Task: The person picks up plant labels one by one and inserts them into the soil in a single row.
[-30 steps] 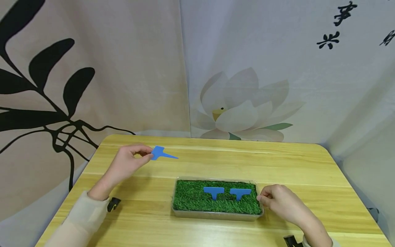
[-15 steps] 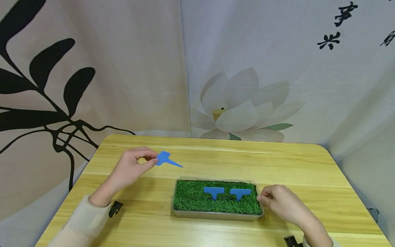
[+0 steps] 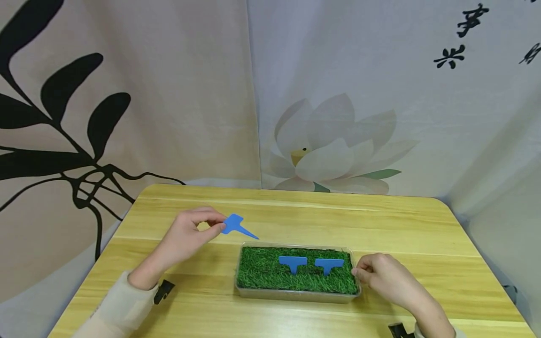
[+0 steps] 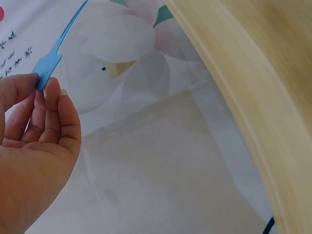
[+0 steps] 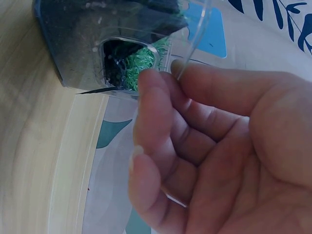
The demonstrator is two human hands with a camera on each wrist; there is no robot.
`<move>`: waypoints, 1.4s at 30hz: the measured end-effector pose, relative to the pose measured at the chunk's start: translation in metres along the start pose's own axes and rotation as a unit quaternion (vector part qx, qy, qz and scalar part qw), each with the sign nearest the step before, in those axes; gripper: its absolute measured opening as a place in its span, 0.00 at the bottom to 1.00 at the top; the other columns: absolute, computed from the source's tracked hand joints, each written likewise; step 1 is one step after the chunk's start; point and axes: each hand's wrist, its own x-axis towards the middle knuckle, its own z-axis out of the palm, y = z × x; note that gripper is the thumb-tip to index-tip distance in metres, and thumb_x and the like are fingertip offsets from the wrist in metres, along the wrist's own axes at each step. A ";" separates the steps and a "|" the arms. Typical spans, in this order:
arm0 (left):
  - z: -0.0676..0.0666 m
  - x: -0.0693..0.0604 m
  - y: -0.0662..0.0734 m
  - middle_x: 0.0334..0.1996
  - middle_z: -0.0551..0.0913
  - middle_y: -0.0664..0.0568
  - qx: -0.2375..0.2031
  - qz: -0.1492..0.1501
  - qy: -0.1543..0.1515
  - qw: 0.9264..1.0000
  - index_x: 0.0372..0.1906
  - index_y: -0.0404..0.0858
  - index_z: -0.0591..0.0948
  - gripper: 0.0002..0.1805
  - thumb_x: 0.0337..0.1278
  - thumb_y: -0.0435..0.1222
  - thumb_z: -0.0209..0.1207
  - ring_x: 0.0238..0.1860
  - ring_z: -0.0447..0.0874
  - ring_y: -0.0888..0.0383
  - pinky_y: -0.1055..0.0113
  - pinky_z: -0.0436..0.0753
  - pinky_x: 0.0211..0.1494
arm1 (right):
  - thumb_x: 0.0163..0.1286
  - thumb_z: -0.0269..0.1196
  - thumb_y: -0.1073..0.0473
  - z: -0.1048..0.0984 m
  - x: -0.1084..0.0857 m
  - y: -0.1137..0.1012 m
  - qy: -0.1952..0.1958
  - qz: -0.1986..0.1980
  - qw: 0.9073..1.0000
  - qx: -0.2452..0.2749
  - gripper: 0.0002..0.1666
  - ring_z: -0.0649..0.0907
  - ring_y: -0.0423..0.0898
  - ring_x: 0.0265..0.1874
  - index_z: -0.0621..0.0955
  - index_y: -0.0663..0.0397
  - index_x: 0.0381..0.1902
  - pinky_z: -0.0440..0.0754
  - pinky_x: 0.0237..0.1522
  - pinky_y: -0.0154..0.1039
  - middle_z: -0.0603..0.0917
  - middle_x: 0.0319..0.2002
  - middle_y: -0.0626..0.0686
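Note:
My left hand (image 3: pixel 191 236) pinches the head of a blue T-shaped plant label (image 3: pixel 234 224) between thumb and fingers. The label is held above the table, its pointed stem slanting down to the right near the back left corner of the grass. In the left wrist view the same label (image 4: pixel 48 67) sticks out past the fingertips. A clear plastic box (image 3: pixel 296 295) holds green grass (image 3: pixel 262 272). Two blue plant labels, one left (image 3: pixel 293 263) and one right (image 3: pixel 329 265), stand upright in it. My right hand (image 3: pixel 390 279) pinches the box's right rim; its other fingers curl loosely.
The box stands on a light wooden table (image 3: pixel 203 305) with rounded far corners. Behind the table hangs a pale curtain (image 3: pixel 203 94) with printed leaves, a lotus and characters. Black devices sit at both wrists.
My left hand has moved right and toward the box with the plant label, whose tip has tilted further down. The right hand, the box and the two standing labels have stayed put.

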 end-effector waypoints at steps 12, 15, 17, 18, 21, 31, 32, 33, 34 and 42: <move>0.017 -0.003 0.003 0.40 0.89 0.60 -0.012 0.001 -0.028 1.000 0.43 0.43 0.92 0.08 0.66 0.29 0.68 0.42 0.85 0.59 0.66 0.84 0.46 | 0.75 0.66 0.58 0.001 0.000 0.000 0.005 -0.003 1.000 -0.003 0.15 0.69 0.39 0.17 0.81 0.45 0.25 0.68 0.24 0.35 0.75 0.19 0.41; 0.022 -0.004 0.002 0.39 0.89 0.61 -0.016 0.004 -0.038 0.999 0.43 0.44 0.92 0.08 0.66 0.29 0.68 0.42 0.85 0.59 0.65 0.84 0.47 | 0.75 0.66 0.58 0.001 0.000 0.001 0.006 -0.004 1.000 -0.003 0.15 0.69 0.38 0.18 0.81 0.45 0.25 0.68 0.24 0.35 0.75 0.19 0.41; 0.025 -0.005 0.001 0.39 0.89 0.62 -0.018 0.005 -0.045 0.999 0.42 0.45 0.92 0.09 0.66 0.28 0.68 0.42 0.85 0.59 0.65 0.84 0.48 | 0.75 0.66 0.58 0.001 0.000 0.001 0.005 -0.005 1.000 -0.002 0.15 0.69 0.38 0.17 0.81 0.45 0.25 0.68 0.24 0.35 0.75 0.19 0.41; 0.026 -0.006 0.000 0.38 0.89 0.62 -0.019 0.005 -0.049 0.999 0.42 0.45 0.92 0.10 0.65 0.27 0.68 0.42 0.85 0.59 0.65 0.84 0.48 | 0.75 0.66 0.58 0.001 0.000 0.001 0.005 -0.006 1.000 -0.002 0.15 0.69 0.38 0.17 0.81 0.45 0.25 0.68 0.24 0.35 0.75 0.19 0.41; 0.029 -0.009 -0.003 0.39 0.89 0.61 -0.023 0.008 -0.062 0.998 0.42 0.45 0.92 0.10 0.65 0.27 0.68 0.42 0.86 0.60 0.64 0.85 0.49 | 0.75 0.66 0.58 0.001 0.000 0.001 0.005 -0.009 1.000 -0.002 0.15 0.69 0.38 0.17 0.81 0.45 0.25 0.68 0.24 0.35 0.75 0.19 0.41; 0.035 -0.014 -0.008 0.42 0.89 0.60 -0.027 -0.005 -0.113 0.993 0.44 0.43 0.92 0.09 0.67 0.28 0.67 0.44 0.86 0.59 0.61 0.86 0.51 | 0.75 0.67 0.58 0.001 0.000 0.001 0.009 -0.008 1.000 -0.006 0.15 0.69 0.38 0.18 0.81 0.44 0.25 0.68 0.24 0.35 0.74 0.19 0.41; 0.036 -0.015 -0.008 0.42 0.89 0.59 -0.026 -0.004 -0.118 0.993 0.45 0.42 0.91 0.09 0.67 0.28 0.66 0.45 0.86 0.59 0.61 0.86 0.52 | 0.75 0.67 0.58 0.001 -0.001 0.001 0.009 -0.007 1.000 -0.006 0.15 0.69 0.38 0.18 0.81 0.44 0.25 0.68 0.24 0.35 0.74 0.19 0.41; 0.037 -0.015 -0.008 0.43 0.89 0.58 -0.025 -0.002 -0.123 0.992 0.46 0.41 0.91 0.09 0.68 0.28 0.66 0.45 0.86 0.59 0.61 0.86 0.52 | 0.75 0.67 0.58 0.001 -0.001 0.001 0.009 -0.007 1.000 -0.005 0.15 0.69 0.38 0.18 0.81 0.44 0.25 0.68 0.24 0.35 0.74 0.19 0.41; 0.037 -0.016 -0.008 0.44 0.89 0.57 -0.023 0.001 -0.126 0.992 0.46 0.41 0.91 0.08 0.68 0.28 0.66 0.46 0.86 0.59 0.61 0.86 0.52 | 0.75 0.67 0.58 0.001 -0.001 0.002 0.009 -0.007 1.000 -0.006 0.15 0.69 0.38 0.18 0.81 0.44 0.25 0.68 0.24 0.35 0.74 0.19 0.40; 0.041 -0.017 -0.007 0.44 0.89 0.55 0.006 0.034 -0.135 0.990 0.48 0.37 0.91 0.10 0.67 0.26 0.65 0.46 0.86 0.59 0.64 0.87 0.51 | 0.74 0.67 0.59 0.001 0.000 0.001 0.015 -0.012 1.000 -0.009 0.15 0.70 0.38 0.18 0.81 0.44 0.24 0.69 0.24 0.35 0.74 0.19 0.40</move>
